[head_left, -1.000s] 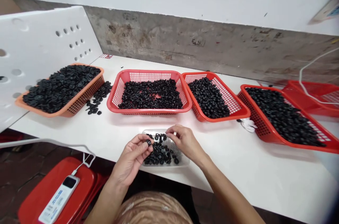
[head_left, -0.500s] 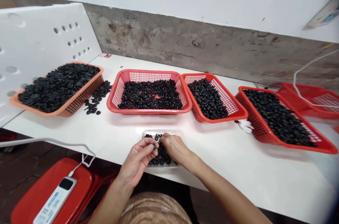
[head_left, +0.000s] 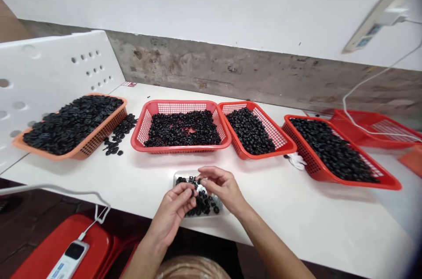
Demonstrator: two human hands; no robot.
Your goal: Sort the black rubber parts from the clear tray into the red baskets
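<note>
Close to the table's front edge is a clear shallow tray (head_left: 225, 212) with small black round parts (head_left: 203, 203) in it. My left hand (head_left: 176, 208) is over the tray's left side, its thumb and fingers pinched on a small black part (head_left: 192, 192). Beside it, my right hand (head_left: 222, 186) hangs over the tray's right side with thumb and forefinger brought together on a small dark piece (head_left: 198, 181). The two sets of fingertips are near each other. The exact shape of either piece is too small to make out.
A pink-red basket (head_left: 181, 149) of black rings stands behind the tray. Two red baskets (head_left: 244, 149) (head_left: 316, 169) of black parts are to the right, an orange basket (head_left: 74, 153) to the left. Loose black pieces (head_left: 114, 145) lie beside it. A white power bank (head_left: 70, 257) rests on a red stool (head_left: 89, 233).
My right hand has lifted out of the parts in the tray and now pinches a small dark piece. My left hand keeps its pinch. The camera view has tilted up and shifted right.
</note>
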